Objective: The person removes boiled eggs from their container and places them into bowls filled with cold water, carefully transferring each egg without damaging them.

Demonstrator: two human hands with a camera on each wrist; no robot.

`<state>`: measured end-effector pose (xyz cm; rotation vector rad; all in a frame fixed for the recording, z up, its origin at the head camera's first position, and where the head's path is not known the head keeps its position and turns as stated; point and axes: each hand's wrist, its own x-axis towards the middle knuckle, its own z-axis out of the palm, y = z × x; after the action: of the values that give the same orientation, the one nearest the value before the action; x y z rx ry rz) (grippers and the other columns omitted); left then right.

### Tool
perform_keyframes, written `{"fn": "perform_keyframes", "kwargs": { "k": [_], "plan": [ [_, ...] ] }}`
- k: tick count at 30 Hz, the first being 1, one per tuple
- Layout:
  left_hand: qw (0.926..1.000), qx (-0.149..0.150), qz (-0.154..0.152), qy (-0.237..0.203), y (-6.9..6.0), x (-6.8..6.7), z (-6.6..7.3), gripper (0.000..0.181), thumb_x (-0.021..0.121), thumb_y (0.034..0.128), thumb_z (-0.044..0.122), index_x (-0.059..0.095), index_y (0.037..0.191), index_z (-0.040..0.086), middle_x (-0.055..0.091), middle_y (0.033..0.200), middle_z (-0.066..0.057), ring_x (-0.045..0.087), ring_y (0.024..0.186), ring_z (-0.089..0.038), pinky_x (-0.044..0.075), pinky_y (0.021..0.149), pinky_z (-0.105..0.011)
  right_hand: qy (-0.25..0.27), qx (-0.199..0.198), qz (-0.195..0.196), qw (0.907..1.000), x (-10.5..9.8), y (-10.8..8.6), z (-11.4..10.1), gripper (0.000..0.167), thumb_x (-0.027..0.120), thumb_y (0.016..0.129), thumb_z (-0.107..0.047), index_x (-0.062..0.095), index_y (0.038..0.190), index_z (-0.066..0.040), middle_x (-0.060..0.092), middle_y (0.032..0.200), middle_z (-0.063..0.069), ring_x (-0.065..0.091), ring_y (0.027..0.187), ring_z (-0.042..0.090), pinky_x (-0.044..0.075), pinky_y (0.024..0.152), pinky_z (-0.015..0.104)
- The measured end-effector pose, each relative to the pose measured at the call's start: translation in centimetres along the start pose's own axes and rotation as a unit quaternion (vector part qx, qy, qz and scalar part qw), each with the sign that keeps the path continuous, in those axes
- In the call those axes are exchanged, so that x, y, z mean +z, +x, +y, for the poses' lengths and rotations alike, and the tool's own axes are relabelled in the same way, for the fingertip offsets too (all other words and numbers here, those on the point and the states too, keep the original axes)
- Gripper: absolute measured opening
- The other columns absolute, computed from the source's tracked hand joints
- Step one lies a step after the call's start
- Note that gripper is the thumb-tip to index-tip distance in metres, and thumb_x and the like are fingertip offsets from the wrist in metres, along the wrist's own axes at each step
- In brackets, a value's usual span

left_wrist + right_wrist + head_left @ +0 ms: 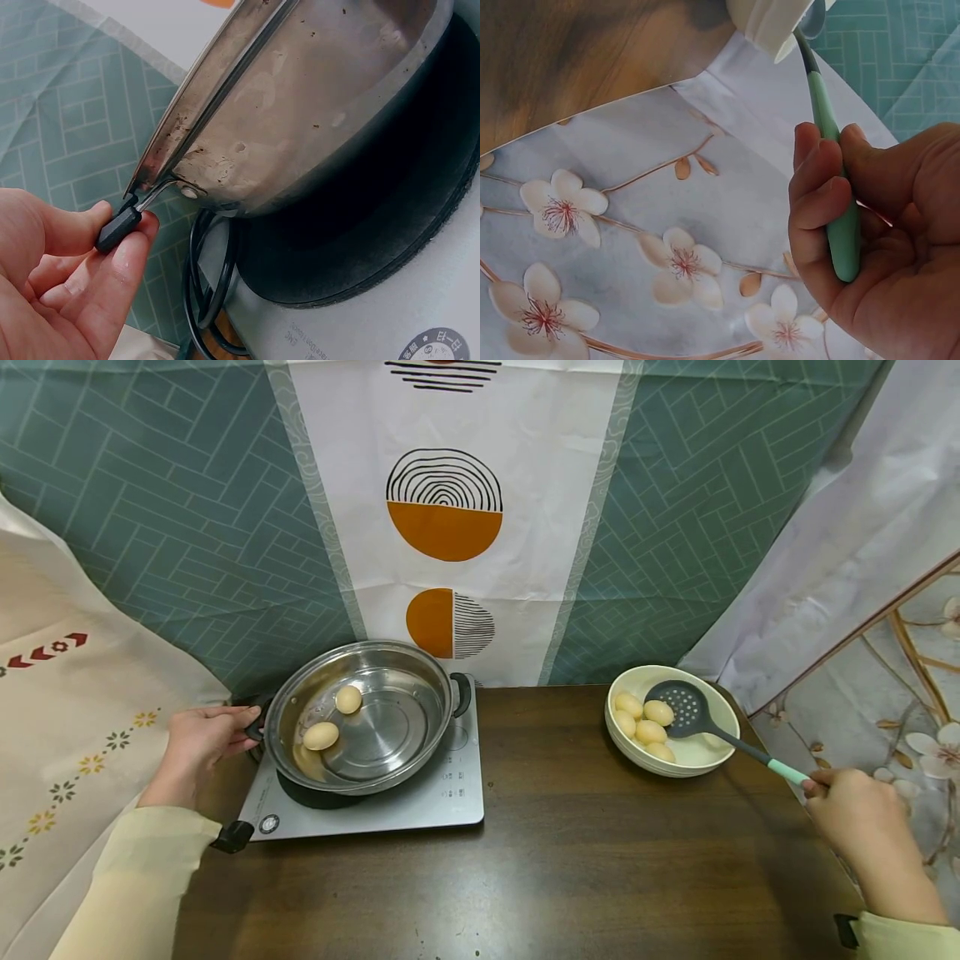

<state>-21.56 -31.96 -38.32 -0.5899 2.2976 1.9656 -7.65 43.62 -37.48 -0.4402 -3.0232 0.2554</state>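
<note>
A: How are the hands?

B: On my feed, the left hand (201, 735) pinches the black side handle (118, 229) of a round stainless-steel pan (390, 727). The right hand (855, 810) has its fingers curled round the mint-green grip of a dark grey perforated skimmer (678, 710).

A: Where is its head?

B: Inside a round cream bowl (637, 758), beside pale yellow egg-shaped pieces (649, 732). I count 5; whatever lies behind the skimmer's head is hidden from me. 2 tan egg-shaped pieces (321, 736) lie in the pan's left half.

A: What can't you make out?

B: Shadow hides whether the pan sits flat. My right wrist view catches just the bowl's edge and crops the skimmer's head.

A: And around them?

B: The pan is over a silver cooktop (375, 822), with a black cord (188, 270) looped beside it, on a dark brown wooden table (562, 843). Behind hangs a teal brick-patterned cloth (187, 485); at right, a grey blossom-printed panel (877, 693).
</note>
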Motion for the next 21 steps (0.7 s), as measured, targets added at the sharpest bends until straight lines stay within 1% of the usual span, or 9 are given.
{"fn": "perform_keyframes", "kwargs": {
  "k": [8, 14, 21],
  "plan": [
    [1.0, 0.005, -0.003, 0.006, 0.21, -0.07, -0.2, 0.01, 0.071, 0.0833, 0.023, 0.069, 0.073, 0.024, 0.067, 0.067, 0.009, 0.066, 0.06, -0.006, 0.06, 0.059, -0.023, 0.002, 0.003, 0.018, 0.9998, -0.2, -0.29, -0.46, 0.038, 0.055, 0.092, -0.018, 0.057, 0.115, 0.012, 0.057, 0.104, 0.038, 0.048, 0.073, 0.06, 0.036, 0.053, 0.05],
    [1.0, 0.0, 0.0, 0.001, 0.27, -0.12, -0.23, 0.01, 0.072, 0.0829, 0.023, 0.069, 0.074, 0.023, 0.067, 0.067, 0.009, 0.066, 0.061, -0.007, 0.06, 0.06, -0.024, 0.014, -0.002, 0.043, 0.999, 0.05, -0.39, -0.44, 0.036, 0.057, 0.09, -0.015, 0.058, 0.115, 0.011, 0.057, 0.104, 0.038, 0.047, 0.078, 0.062, 0.037, 0.058, 0.057],
    [1.0, 0.001, -0.003, -0.002, 0.32, -0.15, -0.32, 0.01, 0.072, 0.0827, 0.023, 0.07, 0.073, 0.023, 0.067, 0.068, 0.009, 0.067, 0.061, -0.007, 0.06, 0.06, -0.024, 0.018, -0.006, 0.063, 0.9978, 0.08, -0.19, -0.53, 0.03, 0.056, 0.089, -0.01, 0.061, 0.108, 0.012, 0.061, 0.098, 0.036, 0.051, 0.082, 0.061, 0.035, 0.067, 0.06]
  ]
}}
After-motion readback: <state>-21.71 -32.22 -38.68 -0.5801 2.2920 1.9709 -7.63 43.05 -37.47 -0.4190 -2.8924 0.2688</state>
